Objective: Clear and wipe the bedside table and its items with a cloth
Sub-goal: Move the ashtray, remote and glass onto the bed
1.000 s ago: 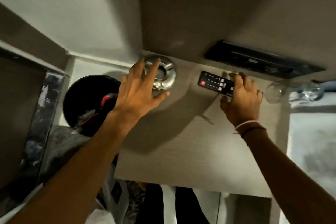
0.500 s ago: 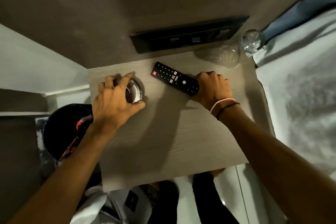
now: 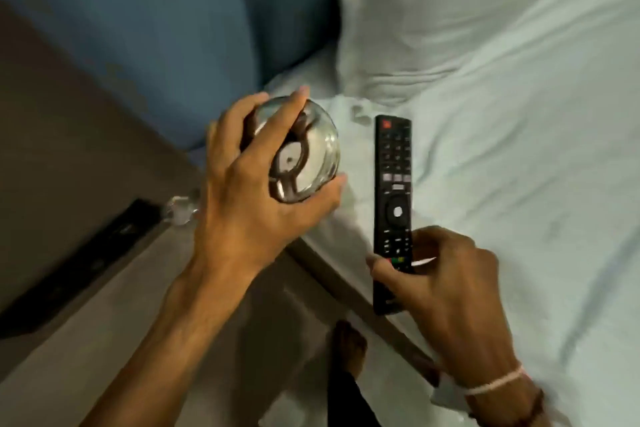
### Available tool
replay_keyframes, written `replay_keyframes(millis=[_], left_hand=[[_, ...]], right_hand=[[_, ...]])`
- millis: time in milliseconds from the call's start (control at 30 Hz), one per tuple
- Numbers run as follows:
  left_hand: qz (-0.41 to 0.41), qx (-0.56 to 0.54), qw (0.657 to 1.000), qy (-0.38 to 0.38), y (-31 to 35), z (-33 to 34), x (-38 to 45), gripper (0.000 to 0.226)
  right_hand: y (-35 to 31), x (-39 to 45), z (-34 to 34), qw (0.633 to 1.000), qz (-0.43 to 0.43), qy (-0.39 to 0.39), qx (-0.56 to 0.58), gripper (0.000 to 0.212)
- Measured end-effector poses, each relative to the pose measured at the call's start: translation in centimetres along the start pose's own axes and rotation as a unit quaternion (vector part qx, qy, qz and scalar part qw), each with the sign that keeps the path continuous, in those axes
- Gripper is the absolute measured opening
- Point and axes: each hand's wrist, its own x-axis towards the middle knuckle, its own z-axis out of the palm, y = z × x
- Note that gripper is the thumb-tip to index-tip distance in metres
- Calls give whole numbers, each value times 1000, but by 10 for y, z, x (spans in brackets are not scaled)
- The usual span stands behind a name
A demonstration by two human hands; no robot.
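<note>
My left hand grips a round shiny metal ashtray from above and holds it in the air over the edge of the bed. My right hand holds the lower end of a black remote control, which points away from me over the white bedsheet. The wooden bedside table lies below my left forearm at the lower left. No cloth is visible.
A clear glass stands at the back of the table near a black switch panel on the wall. A white pillow lies at the head of the bed against a blue headboard. My bare foot is on the floor.
Both hands lifted their items off the table and swung right to the bed; the view turned with them. The ashtray and the remote now hover over the sheet.
</note>
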Motion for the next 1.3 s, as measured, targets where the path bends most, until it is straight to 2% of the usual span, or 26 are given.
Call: replay_keyframes(millis=[167,233,333,500,633,700,800,900,967,1033,1100,1167,1233,1300], left_hand=[[100,-40,982,-153,112,135,34,86],[131,-38,971,-196,144,187,22,86],[176,2,959,-224,165,245,-9,85],[194,95,954,-207,162,285,-35,82],[219,100,954,-180,159,295,-31,80],[218,101,952,-188,157,293,-32,84],[198,71,960,-183,156,281,-32,96],[126,34,982,-135,128,238,-32,93],[86,34,993,-76,96,201,-33,88],[31,60,998,-12,41,154,-48,85],[-15,105,994,37,-18,108,-77,82],[-59,157,985,49,-64,76,-107,79],[-114,201,972,51,-108,41,-143,77],[-141,225,963,56,-135,20,-166,76]], right_hand=[[115,32,-87,976,139,159,52,33],[164,36,-103,952,202,223,49,41],[211,39,-104,926,268,263,42,53],[226,45,-94,921,284,267,23,56],[219,45,-96,920,285,267,21,54],[220,42,-98,926,284,248,3,60],[206,32,-108,932,277,212,-95,74],[171,20,-101,936,178,263,-150,88],[138,14,-90,946,65,300,-107,78],[96,15,-55,953,-88,283,-59,60],[50,18,-7,952,-203,227,-23,45],[11,25,38,953,-271,136,16,42],[-32,33,101,946,-322,30,18,48],[-62,46,155,939,-340,-43,-24,60]])
